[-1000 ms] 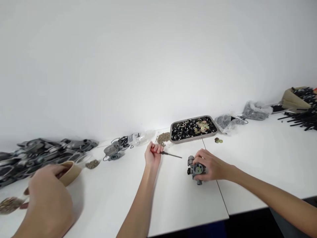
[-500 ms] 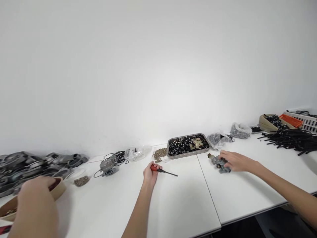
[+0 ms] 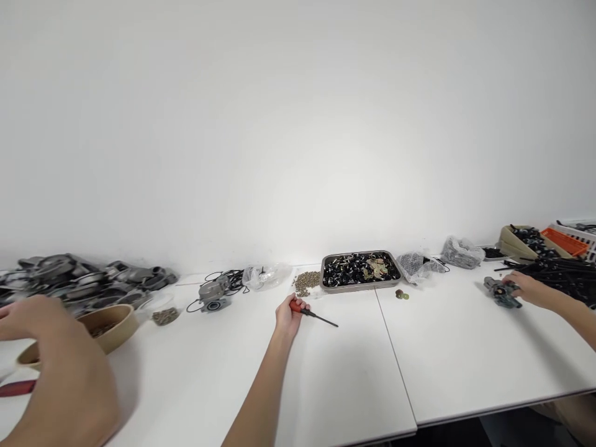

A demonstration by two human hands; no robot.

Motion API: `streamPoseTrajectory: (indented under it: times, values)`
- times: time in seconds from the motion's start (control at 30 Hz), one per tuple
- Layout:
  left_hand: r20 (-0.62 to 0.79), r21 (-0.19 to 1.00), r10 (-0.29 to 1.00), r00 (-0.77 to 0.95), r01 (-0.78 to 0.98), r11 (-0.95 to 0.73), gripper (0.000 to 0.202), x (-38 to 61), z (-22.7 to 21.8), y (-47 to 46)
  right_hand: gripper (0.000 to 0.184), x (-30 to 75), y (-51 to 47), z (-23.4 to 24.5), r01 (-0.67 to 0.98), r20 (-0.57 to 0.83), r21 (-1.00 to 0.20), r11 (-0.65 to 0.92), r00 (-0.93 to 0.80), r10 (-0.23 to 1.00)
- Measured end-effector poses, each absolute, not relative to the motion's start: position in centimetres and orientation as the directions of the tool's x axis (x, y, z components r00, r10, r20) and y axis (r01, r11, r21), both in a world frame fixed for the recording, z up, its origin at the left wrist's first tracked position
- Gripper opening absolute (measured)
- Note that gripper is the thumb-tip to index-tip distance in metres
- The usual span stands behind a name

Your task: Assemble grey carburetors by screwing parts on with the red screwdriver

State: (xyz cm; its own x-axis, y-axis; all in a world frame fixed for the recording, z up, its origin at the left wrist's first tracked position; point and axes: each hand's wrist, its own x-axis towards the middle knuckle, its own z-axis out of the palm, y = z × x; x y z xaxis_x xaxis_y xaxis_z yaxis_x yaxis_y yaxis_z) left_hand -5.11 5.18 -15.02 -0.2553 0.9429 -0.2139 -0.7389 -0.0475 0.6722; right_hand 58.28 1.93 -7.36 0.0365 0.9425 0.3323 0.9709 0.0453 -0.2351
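Note:
My left hand (image 3: 289,315) is wrapped round the red handle of a screwdriver (image 3: 321,319), whose dark shaft points right over the white table. At the right, my right hand (image 3: 521,288) grips a grey metal carburetor (image 3: 500,293) just above or on the tabletop; I cannot tell if it touches. Two small brass-coloured discs (image 3: 401,294) lie between the hands. Beyond my left hand are a pile of small brass-coloured parts (image 3: 306,282) and a metal tray (image 3: 361,287) of black and brass pieces.
A co-worker's arm (image 3: 69,372) reaches in at left over tan bins (image 3: 116,335). Behind it lie grey castings (image 3: 60,270). Another grey metal unit (image 3: 214,295) stands left of centre. Bubble-wrapped parts (image 3: 460,253), black rods (image 3: 559,273) and an orange basket (image 3: 565,242) are at right.
My right hand has carried the carburetor rightward, away from the brass discs. My left hand keeps the screwdriver in place. The co-worker's hand has shifted left, off the bin. The view has turned slightly.

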Motion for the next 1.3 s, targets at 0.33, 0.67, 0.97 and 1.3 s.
streamPoseTrajectory:
  times: [0.33,0.67,0.97,1.3]
  values:
    - [-0.082,0.819,0.948,-0.306,-0.563,-0.111,0.024,-4.4,-15.1,5.7,0.035,56.7,6.1,-6.6,0.982,0.239,-0.189,-0.007,0.053,0.97]
    - [0.006,0.989,0.966,-0.26,-0.14,-0.043,0.04,-2.6,-15.8,5.7,0.03,36.4,11.7,-3.8,0.829,0.371,-0.433,0.355,-0.195,0.908]
    - [0.025,1.0,0.965,-0.262,0.013,-0.022,0.044,-3.3,-16.2,5.6,0.028,28.3,16.4,-5.7,0.635,0.352,-0.602,0.484,-0.332,0.875]
    - [-0.04,0.997,0.962,-0.27,0.054,0.057,0.047,-3.9,-16.3,5.6,0.028,30.6,15.7,-4.8,0.695,0.176,-0.641,0.327,-0.282,0.943]
